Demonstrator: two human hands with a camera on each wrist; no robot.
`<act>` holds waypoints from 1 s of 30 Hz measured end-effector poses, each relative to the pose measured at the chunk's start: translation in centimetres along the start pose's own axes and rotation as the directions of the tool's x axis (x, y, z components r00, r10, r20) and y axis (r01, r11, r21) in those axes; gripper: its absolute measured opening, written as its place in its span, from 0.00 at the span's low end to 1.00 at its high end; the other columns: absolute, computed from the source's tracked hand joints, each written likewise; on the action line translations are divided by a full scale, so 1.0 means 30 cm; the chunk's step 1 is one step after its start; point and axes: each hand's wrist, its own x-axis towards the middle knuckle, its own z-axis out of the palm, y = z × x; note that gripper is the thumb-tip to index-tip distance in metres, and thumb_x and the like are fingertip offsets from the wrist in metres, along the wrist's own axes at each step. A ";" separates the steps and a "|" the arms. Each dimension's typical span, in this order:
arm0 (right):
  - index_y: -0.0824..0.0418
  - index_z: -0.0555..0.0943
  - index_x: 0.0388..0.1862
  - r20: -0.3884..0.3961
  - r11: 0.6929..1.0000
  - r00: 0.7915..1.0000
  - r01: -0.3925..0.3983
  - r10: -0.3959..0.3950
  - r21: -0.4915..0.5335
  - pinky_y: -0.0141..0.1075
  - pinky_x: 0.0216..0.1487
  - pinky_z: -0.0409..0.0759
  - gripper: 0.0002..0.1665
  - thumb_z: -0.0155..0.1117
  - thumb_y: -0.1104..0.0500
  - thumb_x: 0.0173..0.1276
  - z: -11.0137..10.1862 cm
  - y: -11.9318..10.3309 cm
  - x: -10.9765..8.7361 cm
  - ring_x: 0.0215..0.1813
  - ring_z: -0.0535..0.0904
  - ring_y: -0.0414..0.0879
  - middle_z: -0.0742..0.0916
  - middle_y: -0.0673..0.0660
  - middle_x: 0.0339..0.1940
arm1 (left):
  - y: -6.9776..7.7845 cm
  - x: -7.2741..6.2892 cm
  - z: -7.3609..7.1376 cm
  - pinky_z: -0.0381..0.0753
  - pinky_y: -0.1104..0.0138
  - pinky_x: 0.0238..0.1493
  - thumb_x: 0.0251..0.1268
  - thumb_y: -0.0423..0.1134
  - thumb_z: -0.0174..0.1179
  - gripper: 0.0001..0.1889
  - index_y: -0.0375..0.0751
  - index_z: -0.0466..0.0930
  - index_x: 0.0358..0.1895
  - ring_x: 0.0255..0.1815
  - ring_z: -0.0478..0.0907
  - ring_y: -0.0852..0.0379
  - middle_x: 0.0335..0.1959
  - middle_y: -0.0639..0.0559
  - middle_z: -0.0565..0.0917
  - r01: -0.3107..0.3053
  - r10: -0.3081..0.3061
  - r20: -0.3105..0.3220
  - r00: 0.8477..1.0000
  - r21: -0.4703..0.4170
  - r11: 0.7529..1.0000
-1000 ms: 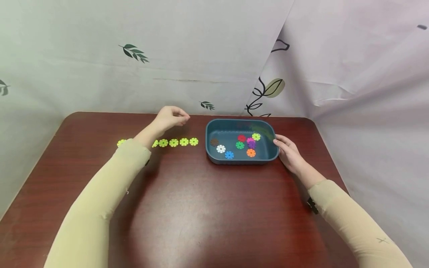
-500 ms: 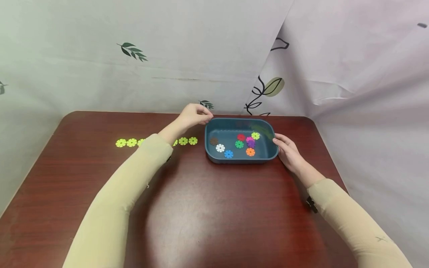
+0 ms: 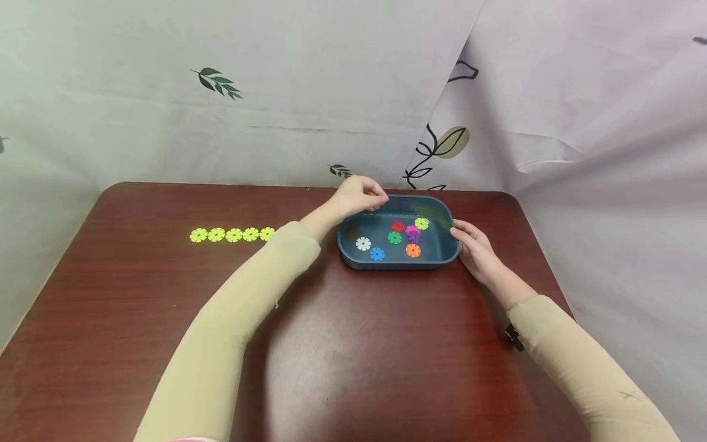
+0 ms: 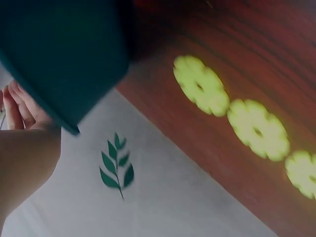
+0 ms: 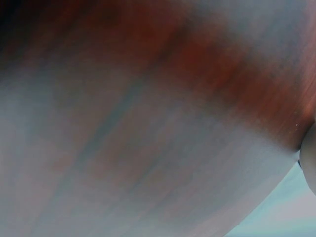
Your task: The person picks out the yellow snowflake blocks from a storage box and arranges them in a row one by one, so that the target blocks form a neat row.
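Note:
In the head view, a dark blue plastic tub (image 3: 397, 266) stands toward the back of the table. Loose snowflake discs lie on its floor, among them a white disc (image 3: 363, 244), a blue disc (image 3: 377, 253), an orange disc (image 3: 413, 250) and a yellow disc (image 3: 421, 223). My left hand (image 3: 358, 195) hangs over the tub's back left part, fingers loosely bent with nothing visible in them. With thumb at the rim and fingers along the outside, my right hand (image 3: 477, 253) holds the tub's right end. Left of the tub runs a row of yellow discs (image 3: 234, 235), partly hidden by my left sleeve.
The dark red wooden table (image 3: 375, 344) ends at the back against a pale cloth (image 3: 309, 92) printed with leaves. In the left wrist view, the tub's wall (image 4: 64, 54) appears close beside the yellow discs (image 4: 257, 129). The right wrist view is mostly blurred tabletop (image 5: 197, 64).
My left hand has moved right, from above the yellow row to over the tub, uncovering the left end of that row. The right hand keeps its place on the tub.

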 end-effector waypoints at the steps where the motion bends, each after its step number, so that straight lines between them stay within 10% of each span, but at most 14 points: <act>1: 0.59 0.78 0.59 0.000 1.000 1.000 0.002 -0.002 0.001 0.25 0.55 0.82 0.12 0.52 0.65 0.85 -0.001 -0.001 -0.001 0.52 0.84 0.36 0.88 0.46 0.51 | 0.004 0.006 0.015 0.88 0.52 0.59 0.75 0.40 0.67 0.13 0.33 0.89 0.52 0.50 0.88 0.43 0.45 0.41 0.89 0.001 -0.002 0.004 1.000 0.016 1.000; 16: 0.58 0.77 0.60 -0.004 1.000 1.000 -0.017 0.017 -0.020 0.25 0.55 0.82 0.11 0.53 0.63 0.85 0.000 0.001 -0.006 0.53 0.84 0.36 0.87 0.46 0.52 | 0.037 0.069 0.196 0.85 0.63 0.55 0.76 0.39 0.66 0.08 0.39 0.91 0.47 0.48 0.85 0.52 0.46 0.46 0.91 -0.129 0.123 0.040 0.992 0.209 0.969; 30: 0.61 0.73 0.65 -0.015 0.998 0.999 -0.040 0.040 -0.041 0.24 0.57 0.81 0.15 0.53 0.61 0.85 -0.002 -0.003 -0.013 0.57 0.83 0.35 0.86 0.45 0.55 | 0.046 0.087 0.314 0.86 0.66 0.58 0.73 0.34 0.68 0.11 0.36 0.88 0.55 0.52 0.88 0.54 0.49 0.47 0.91 -0.129 0.116 0.061 0.991 0.306 0.943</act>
